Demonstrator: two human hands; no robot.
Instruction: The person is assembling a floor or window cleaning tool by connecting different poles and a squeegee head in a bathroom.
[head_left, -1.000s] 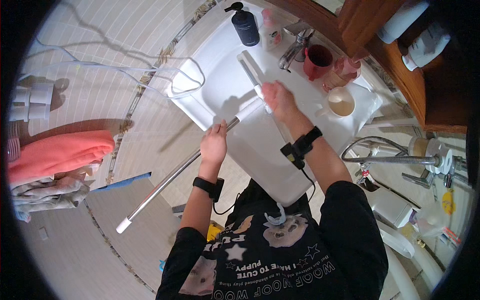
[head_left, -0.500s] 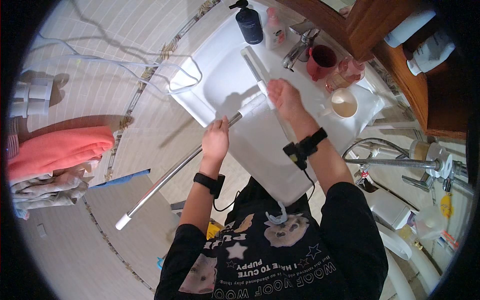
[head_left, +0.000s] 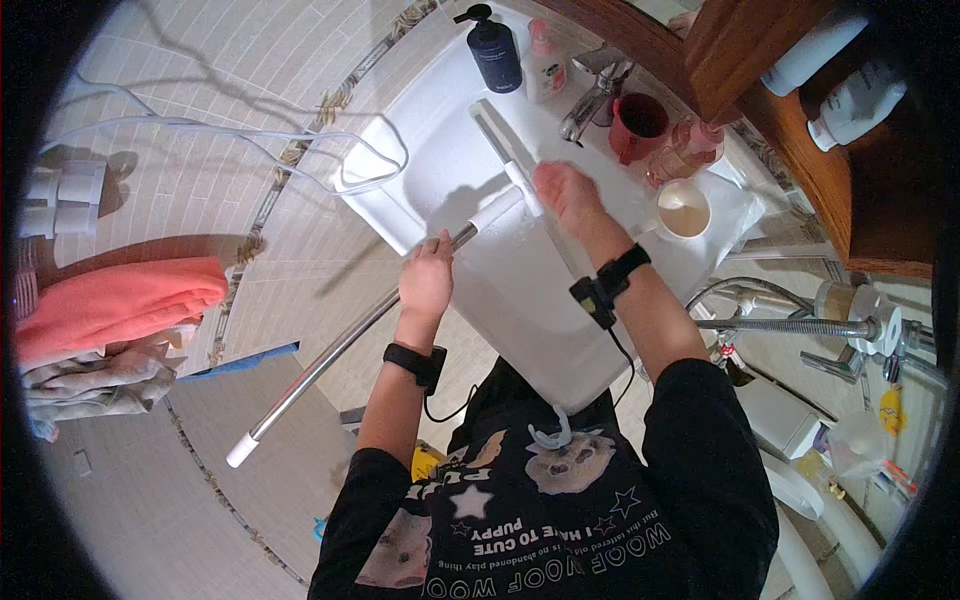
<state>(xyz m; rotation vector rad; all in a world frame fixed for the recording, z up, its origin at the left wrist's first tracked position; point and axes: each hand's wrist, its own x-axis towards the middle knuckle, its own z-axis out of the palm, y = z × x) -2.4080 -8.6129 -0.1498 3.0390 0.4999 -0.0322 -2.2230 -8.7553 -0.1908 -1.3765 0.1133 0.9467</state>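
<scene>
A squeegee with a long metal pole [head_left: 345,345] and a white head [head_left: 498,208] lies slantwise over the white washbasin [head_left: 530,345]. My left hand [head_left: 427,278] is closed around the pole just below the white joint. Its narrow blade [head_left: 490,130] reaches up into the bowl and also runs down toward me, partly behind my right hand. My right hand [head_left: 568,203] is curled closed right beside the head's middle. Its fingertips are turned away and slightly blurred, so whatever they grip is hidden.
Along the basin's back stand a dark pump bottle [head_left: 494,55], a pink-topped bottle [head_left: 545,65], the tap [head_left: 595,105], a red cup [head_left: 640,128] and a white mug [head_left: 683,208]. A white cable [head_left: 230,126] loops at left. A wooden cabinet [head_left: 765,55] overhangs the right.
The whole view has shifted very slightly. My left hand keeps its hold on the pole, and my right hand stays beside the squeegee head.
</scene>
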